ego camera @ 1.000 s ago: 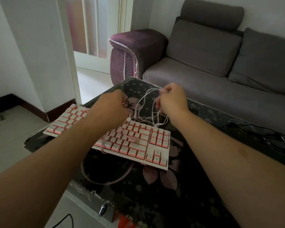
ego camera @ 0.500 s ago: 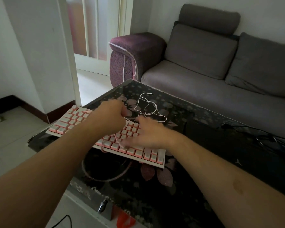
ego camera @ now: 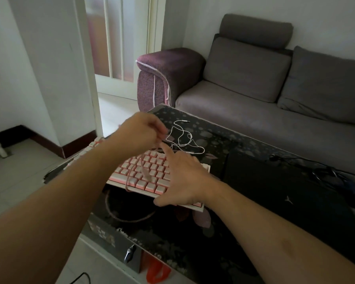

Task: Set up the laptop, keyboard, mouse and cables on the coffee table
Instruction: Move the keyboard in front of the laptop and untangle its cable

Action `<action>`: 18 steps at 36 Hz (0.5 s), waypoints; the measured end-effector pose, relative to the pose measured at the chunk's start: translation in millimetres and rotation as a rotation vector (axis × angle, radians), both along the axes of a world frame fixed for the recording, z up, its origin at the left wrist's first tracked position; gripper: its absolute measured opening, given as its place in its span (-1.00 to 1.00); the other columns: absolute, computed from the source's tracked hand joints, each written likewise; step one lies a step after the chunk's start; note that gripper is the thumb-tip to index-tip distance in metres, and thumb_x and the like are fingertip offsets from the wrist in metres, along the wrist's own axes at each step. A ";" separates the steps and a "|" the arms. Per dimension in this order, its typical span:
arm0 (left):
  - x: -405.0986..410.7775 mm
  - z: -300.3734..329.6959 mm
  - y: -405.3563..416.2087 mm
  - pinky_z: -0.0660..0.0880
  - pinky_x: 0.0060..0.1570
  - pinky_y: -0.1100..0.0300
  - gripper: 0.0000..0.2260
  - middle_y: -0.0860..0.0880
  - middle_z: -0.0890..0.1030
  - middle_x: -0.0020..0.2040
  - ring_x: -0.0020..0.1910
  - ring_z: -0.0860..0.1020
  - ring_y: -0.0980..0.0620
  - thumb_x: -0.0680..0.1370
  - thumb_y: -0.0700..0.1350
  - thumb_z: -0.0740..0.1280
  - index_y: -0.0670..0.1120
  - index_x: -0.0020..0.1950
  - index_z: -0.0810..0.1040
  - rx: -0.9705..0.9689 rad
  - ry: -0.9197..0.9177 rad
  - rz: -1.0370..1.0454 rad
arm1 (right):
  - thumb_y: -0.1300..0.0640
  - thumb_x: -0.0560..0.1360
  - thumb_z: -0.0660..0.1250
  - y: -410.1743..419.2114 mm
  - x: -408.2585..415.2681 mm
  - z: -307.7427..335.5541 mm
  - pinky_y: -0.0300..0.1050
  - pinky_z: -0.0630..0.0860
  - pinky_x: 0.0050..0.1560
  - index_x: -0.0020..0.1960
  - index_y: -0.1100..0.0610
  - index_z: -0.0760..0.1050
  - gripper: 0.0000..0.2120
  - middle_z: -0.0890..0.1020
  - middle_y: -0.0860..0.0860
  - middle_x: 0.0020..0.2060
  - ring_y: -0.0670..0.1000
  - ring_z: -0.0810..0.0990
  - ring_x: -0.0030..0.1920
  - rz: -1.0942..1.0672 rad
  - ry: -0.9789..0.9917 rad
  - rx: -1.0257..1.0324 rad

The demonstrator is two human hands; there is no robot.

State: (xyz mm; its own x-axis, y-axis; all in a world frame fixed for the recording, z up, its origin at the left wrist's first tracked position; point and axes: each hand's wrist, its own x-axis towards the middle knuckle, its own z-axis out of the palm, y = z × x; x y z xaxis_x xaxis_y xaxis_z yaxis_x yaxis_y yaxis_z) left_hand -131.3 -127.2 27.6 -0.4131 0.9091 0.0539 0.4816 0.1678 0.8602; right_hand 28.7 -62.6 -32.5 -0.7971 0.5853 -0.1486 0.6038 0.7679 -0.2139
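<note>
The pink-and-white keyboard (ego camera: pixel 152 173) lies at the left end of the dark floral surface (ego camera: pixel 193 238), its left part jutting past the left edge and its front edge propped above the glass; the left hand (ego camera: pixel 139 136) hovers over the keys with fingers curled, seemingly pinching the pink keyboard cable (ego camera: pixel 145 171), though blur hides the exact grip; the right hand (ego camera: pixel 184 181) rests on the keyboard's right end, fingers mostly straight, index finger reaching toward the cable.

The cable trails across the keys and loops over the front edge; a hard pull by the left hand could drag the keyboard further off the left edge, where it likely tips, unless the right hand keeps it pinned; the loop may also snag on keycaps.

A thin white cable (ego camera: pixel 182 138) lies tangled just behind the keyboard toward the far edge; a sweep of either hand could catch it and knot both leads together.

The closed black laptop (ego camera: pixel 285 191) sits just right of the keyboard, with black cables (ego camera: pixel 324 171) near the far right edge; no mouse is visible.
</note>
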 end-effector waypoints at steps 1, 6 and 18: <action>2.9 10.0 -2.8 0.65 -0.06 0.16 -0.62 -0.10 0.72 -0.07 0.00 0.71 -0.08 0.52 -0.50 0.18 -0.14 -0.02 0.69 0.018 -0.058 -0.043 | -0.38 0.17 0.58 -1.6 5.9 3.9 0.12 0.32 0.49 0.64 -0.22 -0.26 0.35 0.35 0.04 0.41 0.11 0.33 0.40 0.007 0.010 0.010; 11.4 44.5 -21.3 0.59 0.26 0.08 -0.56 -0.02 0.70 0.14 0.18 0.67 0.04 0.52 -0.53 0.27 -0.07 0.19 0.64 0.036 0.000 -0.342 | -0.42 0.15 0.57 -15.2 57.1 32.6 0.12 0.26 0.53 0.63 -0.27 -0.24 0.33 0.31 -0.09 0.48 0.04 0.30 0.46 0.007 0.021 -0.004; 116.1 47.4 -11.8 0.49 0.18 0.21 -0.78 0.10 0.70 0.15 0.12 0.64 0.16 0.69 0.03 0.28 0.06 0.23 0.67 -0.291 0.218 -0.471 | -0.24 0.21 0.68 -104.1 262.3 101.6 -0.14 0.19 0.49 0.60 -0.42 -0.26 0.33 0.15 -0.43 0.46 -0.26 0.19 0.46 -0.147 0.087 -0.091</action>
